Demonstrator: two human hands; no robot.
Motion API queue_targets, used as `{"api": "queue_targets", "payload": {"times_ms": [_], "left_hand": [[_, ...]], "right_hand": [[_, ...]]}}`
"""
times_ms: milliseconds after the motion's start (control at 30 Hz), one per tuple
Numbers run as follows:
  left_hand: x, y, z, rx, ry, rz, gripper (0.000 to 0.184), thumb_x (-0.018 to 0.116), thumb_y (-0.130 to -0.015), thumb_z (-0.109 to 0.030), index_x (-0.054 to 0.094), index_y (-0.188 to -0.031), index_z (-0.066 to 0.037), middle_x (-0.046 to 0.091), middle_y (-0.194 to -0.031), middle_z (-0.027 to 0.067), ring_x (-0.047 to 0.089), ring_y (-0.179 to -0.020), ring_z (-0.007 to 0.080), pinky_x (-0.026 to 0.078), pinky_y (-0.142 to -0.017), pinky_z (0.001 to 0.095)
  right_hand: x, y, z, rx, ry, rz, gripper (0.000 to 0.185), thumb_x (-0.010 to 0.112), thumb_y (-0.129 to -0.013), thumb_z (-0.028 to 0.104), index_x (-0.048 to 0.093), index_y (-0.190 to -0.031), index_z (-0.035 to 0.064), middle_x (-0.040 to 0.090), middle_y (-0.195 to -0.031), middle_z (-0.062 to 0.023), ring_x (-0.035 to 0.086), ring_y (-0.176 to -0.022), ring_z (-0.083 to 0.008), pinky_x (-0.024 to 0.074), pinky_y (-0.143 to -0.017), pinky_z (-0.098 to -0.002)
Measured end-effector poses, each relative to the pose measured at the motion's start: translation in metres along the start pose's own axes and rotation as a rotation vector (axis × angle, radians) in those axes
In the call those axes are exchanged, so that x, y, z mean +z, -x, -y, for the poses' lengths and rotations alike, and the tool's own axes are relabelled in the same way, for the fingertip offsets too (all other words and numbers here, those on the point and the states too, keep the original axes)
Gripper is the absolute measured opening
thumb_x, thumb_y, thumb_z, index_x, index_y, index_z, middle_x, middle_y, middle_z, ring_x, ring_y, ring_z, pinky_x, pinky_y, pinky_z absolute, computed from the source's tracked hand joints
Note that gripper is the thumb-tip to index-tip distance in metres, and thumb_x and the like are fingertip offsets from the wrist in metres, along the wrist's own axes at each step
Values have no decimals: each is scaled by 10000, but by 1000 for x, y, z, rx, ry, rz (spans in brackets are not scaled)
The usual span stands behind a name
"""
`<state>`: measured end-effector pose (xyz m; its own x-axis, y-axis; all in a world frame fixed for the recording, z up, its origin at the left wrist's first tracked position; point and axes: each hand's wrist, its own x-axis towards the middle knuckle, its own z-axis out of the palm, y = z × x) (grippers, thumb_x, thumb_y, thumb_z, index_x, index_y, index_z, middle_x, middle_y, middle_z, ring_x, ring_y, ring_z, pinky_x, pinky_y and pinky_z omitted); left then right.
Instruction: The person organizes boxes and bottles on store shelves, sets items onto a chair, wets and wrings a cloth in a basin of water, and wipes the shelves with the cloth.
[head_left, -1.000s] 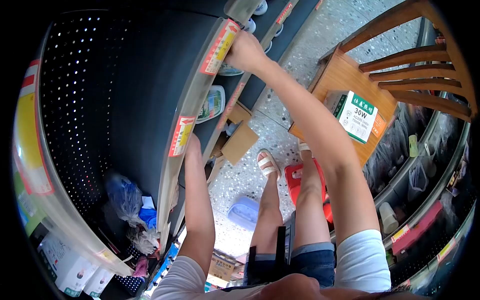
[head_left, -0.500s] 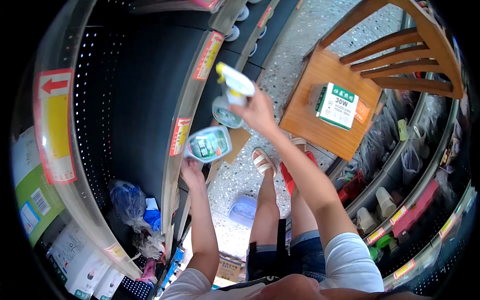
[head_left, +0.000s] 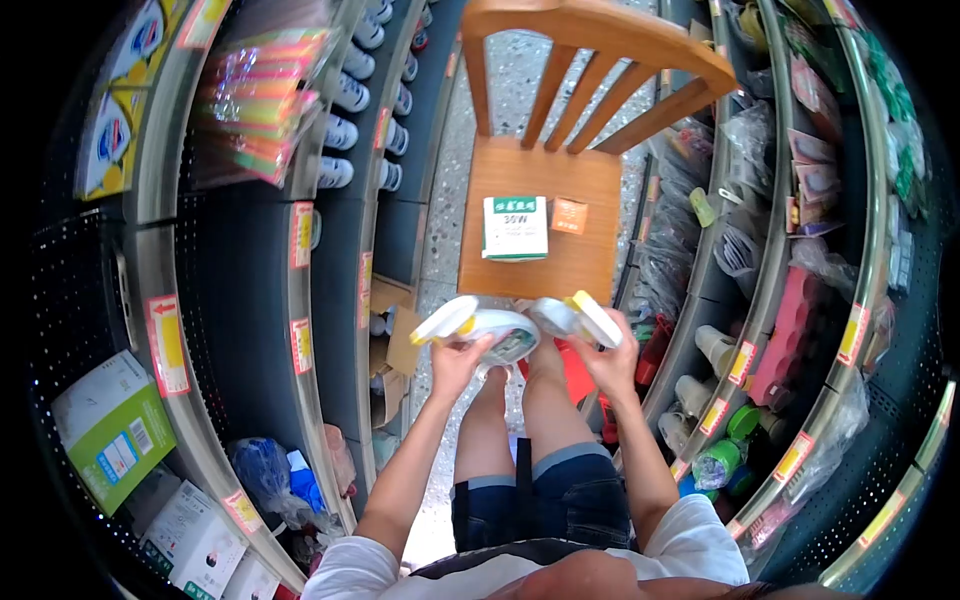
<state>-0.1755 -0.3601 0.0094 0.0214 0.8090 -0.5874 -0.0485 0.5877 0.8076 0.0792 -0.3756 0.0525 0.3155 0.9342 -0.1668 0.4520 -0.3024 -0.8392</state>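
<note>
My left hand is closed around the neck of a spray bottle with a white and yellow trigger head. That bottle lies tilted, its label side blurred, its body pointing right. In my right hand is a second spray bottle, also with a white and yellow head, its body pointing left. The two bottles are close together over my legs, in front of the wooden chair. Whether they touch, I cannot tell.
On the chair seat sit a white and green 30W box and a small orange box. Left shelves hold white bottles, bundled straws and cartons. The right shelf carries cups and bagged goods. An open cardboard box stands low left.
My view has turned right, toward the chair. My left hand, earlier beside the left shelf edge, and my right hand have both come before my body, each with a spray bottle.
</note>
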Motion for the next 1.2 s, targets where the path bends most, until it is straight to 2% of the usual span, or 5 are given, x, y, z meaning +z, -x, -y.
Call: {"api": "queue_targets", "payload": {"times_ms": [267, 333, 433, 767, 1200], "left_hand": [[148, -56, -130, 183, -184, 289, 430, 782, -822, -63, 612, -1199, 55, 669, -1143, 117, 635, -1018, 169, 531, -886, 304], [173, -77, -148, 422, -108, 283, 430, 787, -819, -64, 598, -1196, 22, 673, -1122, 85, 631, -1013, 153, 528, -877, 286], [187, -110, -178, 532, -289, 309, 470, 826, -790, -112, 598, -1186, -2, 661, -1107, 61, 611, -1040, 144, 501, -907, 287], [180, -235, -131, 420, -381, 410, 350, 787, -801, -42, 613, -1105, -52, 679, -1047, 21, 615, -1002, 98, 502, -874, 270], [170, -280, -97, 399, -365, 419, 375, 781, -793, -11, 618, -1127, -57, 662, -1055, 31, 620, -1004, 118, 510, -886, 284]], "right_hand": [[-109, -79, -8, -57, 13, -321, 467, 862, -697, 84, 608, -1080, -2, 676, -977, -121, 658, -900, -192, 520, -811, -330], [-121, -106, -14, -25, -7, -349, 461, 860, -698, 85, 609, -1077, 6, 679, -989, -119, 663, -899, -200, 516, -815, -322], [-127, -146, -22, -85, -7, -364, 468, 858, -697, 84, 603, -1084, 18, 678, -974, -117, 665, -903, -213, 517, -817, -329], [-62, -238, -94, -157, 22, -136, 442, 835, -696, 106, 578, -1051, 47, 658, -977, -148, 651, -903, -358, 502, -773, -422], [-14, -256, -97, -126, 21, -109, 438, 819, -720, 103, 585, -1086, 42, 657, -940, -146, 654, -880, -320, 511, -769, -396]]}}
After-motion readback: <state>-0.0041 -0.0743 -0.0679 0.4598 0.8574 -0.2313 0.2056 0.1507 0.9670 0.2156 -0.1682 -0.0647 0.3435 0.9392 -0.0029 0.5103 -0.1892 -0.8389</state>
